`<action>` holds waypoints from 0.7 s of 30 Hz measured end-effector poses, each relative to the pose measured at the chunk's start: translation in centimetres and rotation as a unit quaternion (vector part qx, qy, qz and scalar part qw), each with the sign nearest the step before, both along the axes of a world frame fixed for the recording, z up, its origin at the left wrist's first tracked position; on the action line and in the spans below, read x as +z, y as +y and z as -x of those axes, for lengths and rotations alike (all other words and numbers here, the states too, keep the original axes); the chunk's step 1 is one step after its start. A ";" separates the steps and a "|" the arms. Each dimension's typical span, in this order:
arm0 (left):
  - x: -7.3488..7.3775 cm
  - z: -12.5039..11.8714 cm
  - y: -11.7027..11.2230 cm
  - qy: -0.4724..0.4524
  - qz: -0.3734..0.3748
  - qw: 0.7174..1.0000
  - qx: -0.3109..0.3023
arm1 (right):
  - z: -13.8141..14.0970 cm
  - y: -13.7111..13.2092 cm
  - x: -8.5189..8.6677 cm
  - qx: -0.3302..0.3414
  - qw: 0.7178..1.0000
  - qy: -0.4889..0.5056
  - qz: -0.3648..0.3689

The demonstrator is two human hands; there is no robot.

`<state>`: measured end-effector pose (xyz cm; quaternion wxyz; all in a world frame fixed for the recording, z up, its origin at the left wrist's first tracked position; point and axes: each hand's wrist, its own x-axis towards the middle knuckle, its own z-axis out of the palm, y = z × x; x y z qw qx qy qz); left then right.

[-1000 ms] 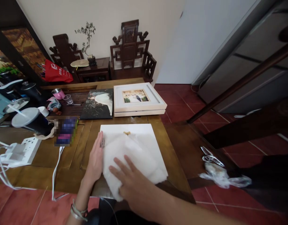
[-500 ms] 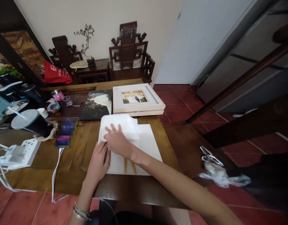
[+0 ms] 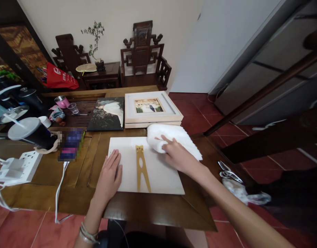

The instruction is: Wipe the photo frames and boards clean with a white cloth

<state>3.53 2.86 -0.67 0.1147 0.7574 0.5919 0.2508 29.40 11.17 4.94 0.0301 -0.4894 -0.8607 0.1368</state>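
A white board [image 3: 127, 165] lies on the wooden table, with a gold A-shaped stand leg [image 3: 141, 168] fixed near its middle. My left hand [image 3: 109, 174] rests flat on the board's left edge, fingers stretched out and holding nothing. Over the board's upper right part, my right hand [image 3: 176, 155] grips a fluffy white cloth [image 3: 173, 134], pressing it down. Part of the cloth hangs past the board's right edge. The fingers of my right hand are partly sunk in the cloth.
Behind the board stand stacked white picture frames [image 3: 153, 117] and a dark photo panel [image 3: 105, 113]. To the left are a phone [image 3: 71, 144], a lidded black cup [image 3: 34, 134] and a white power strip [image 3: 26, 168] with cables. A plastic bag [image 3: 234, 189] lies at the right.
My right hand has moved the cloth from the board's upper left to its upper right, uncovering the gold stand leg. My left hand has stayed on the left edge.
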 end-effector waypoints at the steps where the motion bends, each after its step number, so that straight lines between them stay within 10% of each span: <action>1: 0.0 0.0 0.0 -0.002 -0.001 1.000 0.000 | -0.6 -0.7 -0.4 0.012 1.000 0.002 -0.005; 11: 0.3 -0.2 0.0 -0.005 0.002 1.000 0.003 | -2.3 -12.8 0.8 0.112 0.991 0.048 0.061; 21: 0.1 0.0 -0.1 -0.005 -0.001 1.000 0.004 | 0.9 -1.2 1.2 0.049 0.998 0.020 0.031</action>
